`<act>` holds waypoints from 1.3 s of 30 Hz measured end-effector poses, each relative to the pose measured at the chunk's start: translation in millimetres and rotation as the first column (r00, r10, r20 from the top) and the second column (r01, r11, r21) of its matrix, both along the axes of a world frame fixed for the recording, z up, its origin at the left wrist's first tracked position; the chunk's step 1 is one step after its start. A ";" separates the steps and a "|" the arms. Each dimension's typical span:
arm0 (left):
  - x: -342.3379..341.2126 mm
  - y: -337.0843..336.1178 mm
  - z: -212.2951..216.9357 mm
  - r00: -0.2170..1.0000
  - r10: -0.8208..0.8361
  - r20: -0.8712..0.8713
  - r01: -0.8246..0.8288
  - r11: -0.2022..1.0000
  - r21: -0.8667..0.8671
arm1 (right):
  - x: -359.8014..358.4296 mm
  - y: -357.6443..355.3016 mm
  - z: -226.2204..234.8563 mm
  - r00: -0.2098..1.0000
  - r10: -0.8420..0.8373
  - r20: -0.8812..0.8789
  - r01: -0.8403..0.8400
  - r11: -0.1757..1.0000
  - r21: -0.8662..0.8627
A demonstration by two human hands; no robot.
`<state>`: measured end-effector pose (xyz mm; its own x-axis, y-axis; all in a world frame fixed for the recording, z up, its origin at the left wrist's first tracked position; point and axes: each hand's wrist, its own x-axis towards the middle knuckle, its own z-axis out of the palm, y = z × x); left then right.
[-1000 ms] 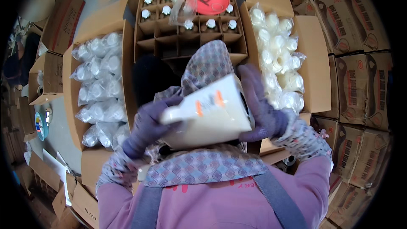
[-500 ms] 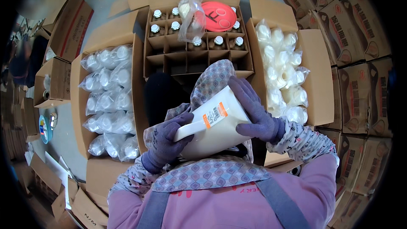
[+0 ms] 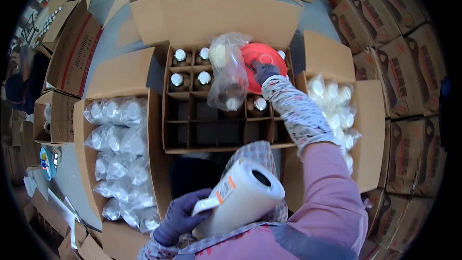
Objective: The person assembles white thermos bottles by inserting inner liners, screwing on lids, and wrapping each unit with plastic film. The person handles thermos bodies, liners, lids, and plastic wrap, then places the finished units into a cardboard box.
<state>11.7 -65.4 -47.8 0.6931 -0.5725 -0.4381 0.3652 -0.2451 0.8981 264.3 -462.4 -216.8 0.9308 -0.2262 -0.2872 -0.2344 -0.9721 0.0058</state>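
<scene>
In the head view, my purple-gloved left grip (image 3: pixel 185 216) is closed around the handle (image 3: pixel 205 205) of a white jug (image 3: pixel 243 200), low in front of my body. The jug leans, its round dark opening turned up and to the right, with an orange-and-white label (image 3: pixel 224 190) on the side near the handle.

My right grip (image 3: pixel 265 72) is stretched forward to a red plastic disc (image 3: pixel 264 54) and touches it; some of the fingers are hidden, so I cannot tell whether they are clamped on it. The disc lies on top of a divided carton (image 3: pixel 216 21) that holds white-capped bottles (image 3: pixel 204 78) in its cells. Just left of the disc, overlapping its edge, a clear plastic bag (image 3: pixel 228 77) lies across the bottles with something pale inside.

To my left stands an open carton (image 3: pixel 158 149) of bagged white parts (image 3: pixel 115 137); to my right, another carton (image 3: pixel 370 130) holds bagged cream-white parts (image 3: pixel 337 115). Closed brown boxes (image 3: pixel 404 86) are stacked beyond that one.
</scene>
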 end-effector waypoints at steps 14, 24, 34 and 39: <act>6.2 42.9 -22.0 0.984 0.033 -0.178 -0.084 0.953 -0.290 | -95.2 -52.1 95.8 0.915 -0.260 -0.307 0.173 -0.436 0.883; -11.6 33.3 -26.0 0.929 -0.250 -0.272 0.115 0.896 -0.429 | -295.0 93.5 272.7 -0.036 0.630 0.776 -0.993 -0.111 0.045; -60.6 31.1 -2.3 0.979 -0.199 0.047 0.203 0.926 -0.318 | -355.3 96.1 267.8 0.379 0.810 0.448 -0.829 0.082 0.553; -145.9 10.3 38.0 0.500 -0.202 0.842 -0.054 0.963 0.263 | -400.3 116.3 198.3 0.887 -0.258 -0.383 0.415 0.079 0.906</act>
<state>-134.2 -55.1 -9.8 0.7565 -0.6135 0.2266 -0.5799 -0.4691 0.6661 -136.0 -346.1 -18.5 0.7899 0.0185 -0.6129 -0.6125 -0.0224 -0.7901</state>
